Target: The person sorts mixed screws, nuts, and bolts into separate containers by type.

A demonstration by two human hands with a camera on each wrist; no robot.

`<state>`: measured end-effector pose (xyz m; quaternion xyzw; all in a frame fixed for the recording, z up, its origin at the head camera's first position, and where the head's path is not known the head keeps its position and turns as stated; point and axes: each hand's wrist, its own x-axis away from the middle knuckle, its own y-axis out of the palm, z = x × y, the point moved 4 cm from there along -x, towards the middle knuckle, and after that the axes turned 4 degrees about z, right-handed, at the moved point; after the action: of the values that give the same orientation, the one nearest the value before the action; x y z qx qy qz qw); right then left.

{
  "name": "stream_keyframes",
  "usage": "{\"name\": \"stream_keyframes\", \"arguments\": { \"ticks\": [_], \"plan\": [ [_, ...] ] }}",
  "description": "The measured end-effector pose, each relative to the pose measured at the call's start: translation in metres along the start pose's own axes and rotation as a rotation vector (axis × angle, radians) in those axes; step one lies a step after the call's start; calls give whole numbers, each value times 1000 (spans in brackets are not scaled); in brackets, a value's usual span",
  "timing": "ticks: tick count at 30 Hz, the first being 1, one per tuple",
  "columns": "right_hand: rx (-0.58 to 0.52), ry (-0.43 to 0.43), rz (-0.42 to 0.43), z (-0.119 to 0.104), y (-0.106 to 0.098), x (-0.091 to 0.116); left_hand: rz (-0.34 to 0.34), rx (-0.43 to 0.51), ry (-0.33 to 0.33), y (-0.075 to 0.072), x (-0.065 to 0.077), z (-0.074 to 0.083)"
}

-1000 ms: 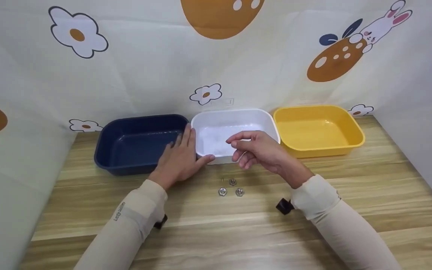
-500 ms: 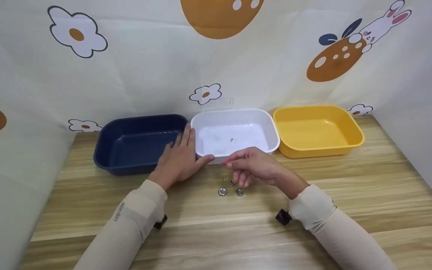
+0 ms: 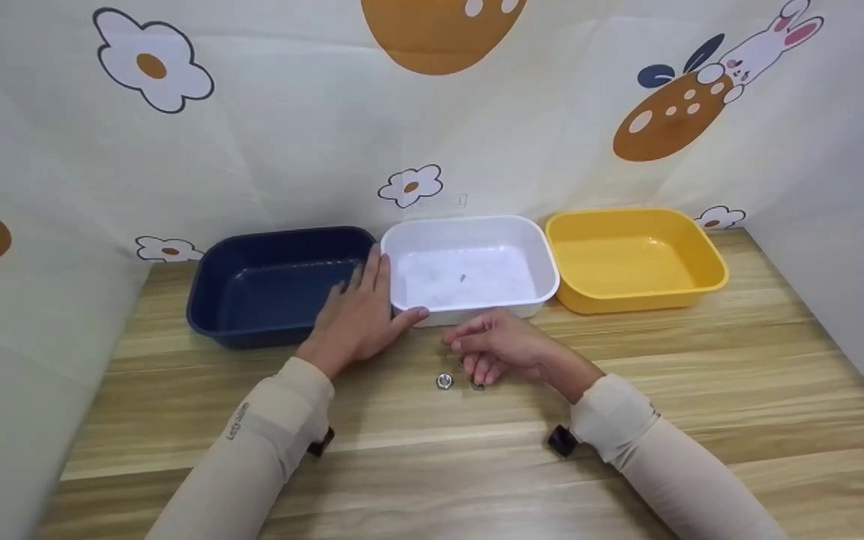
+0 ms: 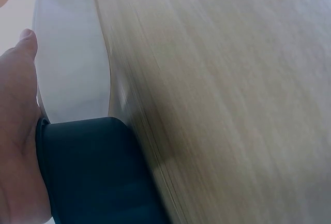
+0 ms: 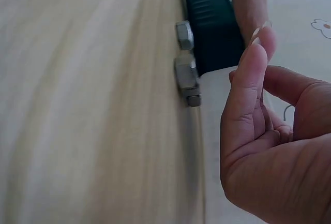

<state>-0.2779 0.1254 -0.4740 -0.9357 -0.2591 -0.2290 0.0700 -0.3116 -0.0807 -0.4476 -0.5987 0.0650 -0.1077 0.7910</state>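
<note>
Left hand [image 3: 357, 322]: resting released, fingers lying along the touching rims of the navy-blue rectangular tray [image 3: 278, 296] and the white rectangular tray [image 3: 469, 234], thumb lying at the white tray's front rim.
Right hand [image 3: 503, 349]: hovering near the table in front of the white tray, thumb and index tips drawn close; nothing is showing between them, so the grip is apparently empty.
Silver hexagonal metal nuts [image 3: 444, 381]: three are sitting on the pale wood-grain table [image 3: 432, 480], one just nearer the wearer than the right fingertips, two partly hidden behind the curled fingers.
Thin yellowish sliver [image 3: 445, 357]: lying just below the right thumb tip, too small to identify.
White tray's contents: one small grey piece [image 3: 463, 278] is lying beyond the right hand, seemingly already placed.
Yellow rectangular tray [image 3: 634, 262]: standing rightward beyond the right hand, showing no pieces; navy likewise.
Left over: nuts and sliver are apparently remaining unsorted.
</note>
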Motion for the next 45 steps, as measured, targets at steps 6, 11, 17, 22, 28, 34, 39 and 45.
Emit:
{"name": "stream_keyframes", "arguments": {
  "ticks": [6, 11, 17, 22, 28, 34, 39, 45],
  "plan": [
    [62, 23, 22, 4, -2, -7, 1, -5, 2, 0, -1, 1],
    [130, 36, 28, 5, 0, -10, 14, -10, 16, -1, 1, 1],
    [172, 58, 25, 6, 4, -13, 11, -4, 16, -3, 1, 1],
    [172, 70, 37, 6, 6, -13, 3, -8, 17, -3, 0, 1],
    [202, 71, 72, 6, 9, -13, -11, -3, 7, -2, 1, 0],
    [240, 73, 113, 6, 10, -14, -9, 2, 9, -2, 1, 0],
    [277, 47, 135, 7, 11, -15, 14, -8, 28, -2, 0, 0],
    [271, 29, 140, 7, 13, -14, 28, -23, 36, -2, 1, -1]
  ]
}}
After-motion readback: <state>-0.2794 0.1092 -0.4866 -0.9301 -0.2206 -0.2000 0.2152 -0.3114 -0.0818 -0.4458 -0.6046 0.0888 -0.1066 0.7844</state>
